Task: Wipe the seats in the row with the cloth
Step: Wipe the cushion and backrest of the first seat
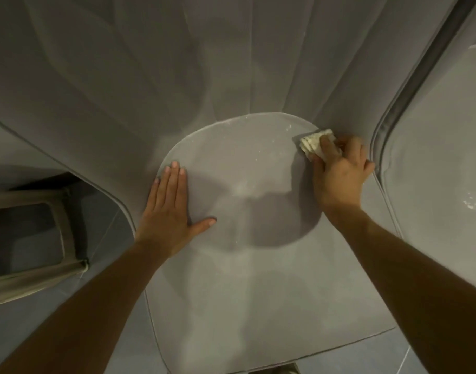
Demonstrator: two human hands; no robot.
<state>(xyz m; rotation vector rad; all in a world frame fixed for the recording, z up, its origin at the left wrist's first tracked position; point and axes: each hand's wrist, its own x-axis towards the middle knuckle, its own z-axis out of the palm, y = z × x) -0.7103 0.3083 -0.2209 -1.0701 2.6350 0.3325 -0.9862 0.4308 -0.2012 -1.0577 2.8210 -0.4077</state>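
seat [245, 157]; right hand [342, 174] grips cloth [312, 143]

This looks like a public seating area, a waiting hall or a stand of some kind, not a home. A grey moulded plastic seat [258, 298] with a tall, ribbed backrest [177, 63] stands close beside a second seat [447, 157] of the same make on the right, with only a narrow dark gap between them. The edge of a third shell [15, 149] shows on the left. Below that sits a pale frame [28, 282] on a floor [101, 211] of blue-grey tiles. The light is dim.
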